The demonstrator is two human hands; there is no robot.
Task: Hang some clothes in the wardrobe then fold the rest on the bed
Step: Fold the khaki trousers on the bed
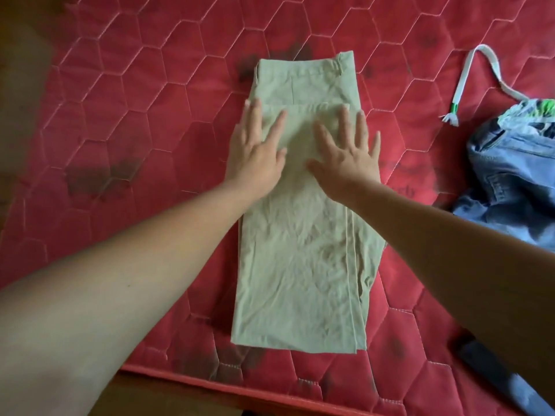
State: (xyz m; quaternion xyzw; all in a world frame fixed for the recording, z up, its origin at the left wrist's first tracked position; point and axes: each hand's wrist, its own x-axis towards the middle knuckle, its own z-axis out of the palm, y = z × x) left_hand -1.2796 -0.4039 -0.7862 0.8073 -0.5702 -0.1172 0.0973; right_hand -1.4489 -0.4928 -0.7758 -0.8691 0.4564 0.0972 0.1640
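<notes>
Both hands, left hand (257,157) and right hand (348,159), lie flat and apart upon the folded pale-green cotton trousers (300,265), whose long axis runs straight away from the wrists

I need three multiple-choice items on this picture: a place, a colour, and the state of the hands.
1. Where does the denim garment lie?
A. Right of the beige trousers.
B. Left of them.
C. On top of them.

2. What colour is the mattress?
A. Blue.
B. Red.
C. White.

3. How are the left hand and the right hand?
A. Both flat on the trousers.
B. Both holding a hanger.
C. Both lifted in the air.

Answers: 1 A, it lies at the right edge; 2 B, the quilting is red; 3 A, both palms press the cloth.
</notes>
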